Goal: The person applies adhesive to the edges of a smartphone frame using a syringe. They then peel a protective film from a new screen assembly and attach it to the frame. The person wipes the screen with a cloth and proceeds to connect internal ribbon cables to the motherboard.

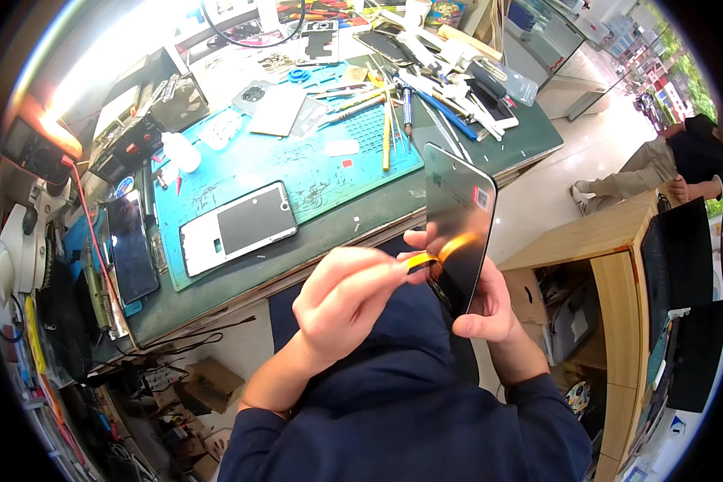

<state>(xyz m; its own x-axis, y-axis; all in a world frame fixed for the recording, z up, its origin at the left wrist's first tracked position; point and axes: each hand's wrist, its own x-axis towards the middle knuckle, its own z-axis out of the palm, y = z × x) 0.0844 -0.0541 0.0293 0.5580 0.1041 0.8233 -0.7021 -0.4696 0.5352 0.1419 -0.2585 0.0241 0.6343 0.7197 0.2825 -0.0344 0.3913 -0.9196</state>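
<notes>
My right hand (490, 309) holds a dark, glossy phone screen panel (459, 209) upright by its lower part, the thumb on the near right side. A small red-and-white label sits near the panel's upper right edge. Between the fingertips of my left hand (349, 297) is a narrow yellow strip (420, 261), its end close to the panel's face. The strip is mirrored in the glossy surface; whether it touches or is attached there, I cannot tell. On the bench lies a white-edged phone frame (239, 227) with a dark grey rectangle in it.
A blue work mat (321, 181) covers much of the green bench. Screwdrivers, tweezers and phone parts (450, 88) are heaped at the back right. Another dark phone (132, 245) lies at left, near a white bottle (181, 153). A wooden cabinet (610, 241) stands at right; beyond it sits a person (691, 157).
</notes>
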